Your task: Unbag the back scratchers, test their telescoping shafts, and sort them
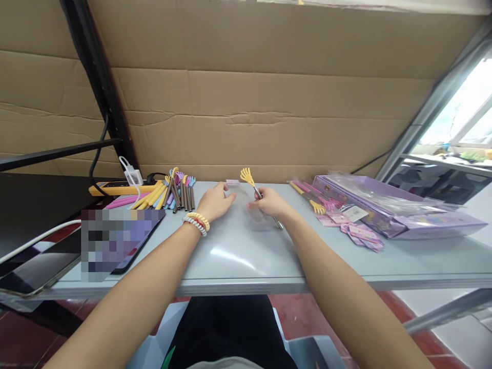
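Note:
My right hand (270,202) is closed around the metal shaft of a small back scratcher (251,183) with a yellow hand-shaped head that points up and away from me. A clear plastic sleeve (251,205) lies on the grey table (238,256) between my hands. My left hand (216,201), with beaded bracelets on the wrist, rests on the table with its fingertips pinching the sleeve's left edge. A pile of several more scratchers (175,193) with coloured heads lies just left of my left hand.
A power strip (123,188) with a white charger sits at the back left. A tablet (115,238) and a phone lie near the left edge. Purple packaging (384,210), pink cards (359,231) and a few scratchers (311,200) lie at right. Cardboard lines the back wall.

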`<move>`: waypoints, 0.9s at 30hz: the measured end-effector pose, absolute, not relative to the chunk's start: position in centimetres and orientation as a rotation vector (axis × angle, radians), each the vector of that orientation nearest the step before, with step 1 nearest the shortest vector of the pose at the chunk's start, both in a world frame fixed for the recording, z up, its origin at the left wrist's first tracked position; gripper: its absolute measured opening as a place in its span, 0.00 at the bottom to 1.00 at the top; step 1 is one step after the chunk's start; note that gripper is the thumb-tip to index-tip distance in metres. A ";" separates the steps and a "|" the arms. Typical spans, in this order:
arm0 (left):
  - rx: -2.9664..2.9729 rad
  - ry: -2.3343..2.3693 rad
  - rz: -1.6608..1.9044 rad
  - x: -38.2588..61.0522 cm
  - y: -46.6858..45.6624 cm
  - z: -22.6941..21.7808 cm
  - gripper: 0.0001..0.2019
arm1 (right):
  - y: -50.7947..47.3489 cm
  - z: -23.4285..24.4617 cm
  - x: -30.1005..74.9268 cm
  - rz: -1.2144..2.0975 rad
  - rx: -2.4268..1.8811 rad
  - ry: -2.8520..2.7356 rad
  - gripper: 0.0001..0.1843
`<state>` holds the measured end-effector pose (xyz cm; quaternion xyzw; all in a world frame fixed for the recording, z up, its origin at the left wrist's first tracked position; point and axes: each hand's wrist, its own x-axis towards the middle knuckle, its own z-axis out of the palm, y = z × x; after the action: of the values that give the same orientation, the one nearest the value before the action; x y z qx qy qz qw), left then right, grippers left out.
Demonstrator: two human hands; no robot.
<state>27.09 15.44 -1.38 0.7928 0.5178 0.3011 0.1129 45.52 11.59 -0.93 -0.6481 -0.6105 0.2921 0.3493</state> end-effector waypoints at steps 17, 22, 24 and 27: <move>1.768 0.928 0.752 28.0 14.1 -1.2 0.33 | 11.0 -0.3 44.8 0.731 -1.445 -1.622 0.18; 2.296 1.179 0.545 27.6 14.5 -1.9 0.27 | 11.2 -0.4 44.8 0.633 -1.561 -1.501 0.13; 2.481 1.238 0.455 27.6 14.5 -2.0 0.26 | 11.2 -0.1 44.8 0.724 -1.468 -1.418 0.12; 2.552 1.317 0.457 27.7 14.3 -1.9 0.25 | 11.0 0.4 44.7 0.893 -1.288 -1.327 0.11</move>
<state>27.68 14.26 -1.91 0.8716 0.4498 0.1561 0.1167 44.69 10.96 0.40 -0.5367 -0.5528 0.3722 0.5176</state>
